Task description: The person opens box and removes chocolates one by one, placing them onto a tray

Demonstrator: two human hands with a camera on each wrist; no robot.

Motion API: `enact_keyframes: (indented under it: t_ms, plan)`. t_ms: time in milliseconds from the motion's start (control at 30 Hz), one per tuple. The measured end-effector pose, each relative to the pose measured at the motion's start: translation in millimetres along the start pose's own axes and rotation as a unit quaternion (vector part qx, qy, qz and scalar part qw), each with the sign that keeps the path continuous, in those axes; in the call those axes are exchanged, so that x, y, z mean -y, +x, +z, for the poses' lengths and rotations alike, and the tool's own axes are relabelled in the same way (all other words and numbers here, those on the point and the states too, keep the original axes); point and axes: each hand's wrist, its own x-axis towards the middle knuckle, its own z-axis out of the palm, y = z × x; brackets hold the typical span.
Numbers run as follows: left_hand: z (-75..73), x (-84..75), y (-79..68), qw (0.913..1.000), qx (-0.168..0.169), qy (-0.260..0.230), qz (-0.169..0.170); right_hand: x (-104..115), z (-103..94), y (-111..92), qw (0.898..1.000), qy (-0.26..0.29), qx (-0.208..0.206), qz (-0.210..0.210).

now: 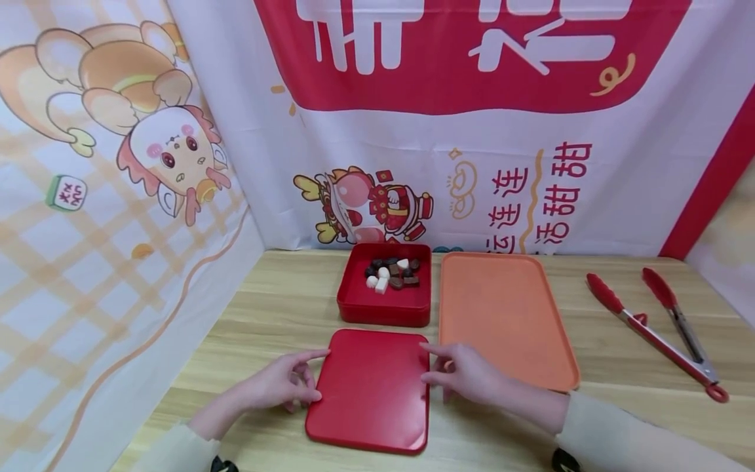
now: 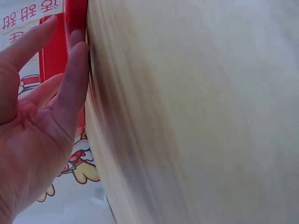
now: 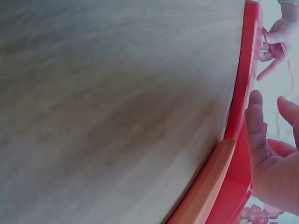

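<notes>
A red square lid (image 1: 371, 393) lies flat on the wooden table, close in front of a red box (image 1: 383, 313). Dark, brown and white chocolates (image 1: 395, 271) sit inside that box. My left hand (image 1: 282, 381) is at the lid's left edge, index finger stretched to the far corner and thumb lower down the side. At the opposite edge is my right hand (image 1: 466, 373), its index finger and thumb spread along the rim. Both wrist views show loosely extended fingers beside the red rim, with neither hand curled round it.
An orange tray (image 1: 501, 314) lies right of the box, partly under my right forearm in the head view. Farther right rest red-tipped tongs (image 1: 663, 341), spread apart. Printed cloth (image 1: 366, 144) hangs behind the table and along its left side.
</notes>
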Motion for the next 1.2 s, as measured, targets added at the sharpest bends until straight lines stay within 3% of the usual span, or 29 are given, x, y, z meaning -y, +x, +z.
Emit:
enact_keyframes:
  t_ms: [233,533,733,1033,1200]
  plan:
    - [-3.3,-7.4,-0.5,0.9988,0.009,0.040,0.026,3.8,-8.7,-6.6,0.999,-0.007,-0.004,-0.047]
    - [-11.4,-44.8,5.5,0.9916,0.018,0.106,0.072,2.1,-33.8,-19.2,0.996,-0.017,-0.009,-0.090]
    - [-15.3,-65.3,14.2,0.9900,0.011,0.122,0.070,2.9,-50.7,-27.6,0.994,-0.042,-0.022,-0.099]
    - [-26.9,-74.4,37.7,0.9851,-0.026,0.142,0.094,-7.1,-80.8,-39.0,0.992,-0.072,-0.039,-0.100]
    - [-34.9,-73.2,58.2,0.9827,-0.068,0.137,0.104,-17.5,-99.1,-47.8,0.989,-0.090,-0.060,-0.103]
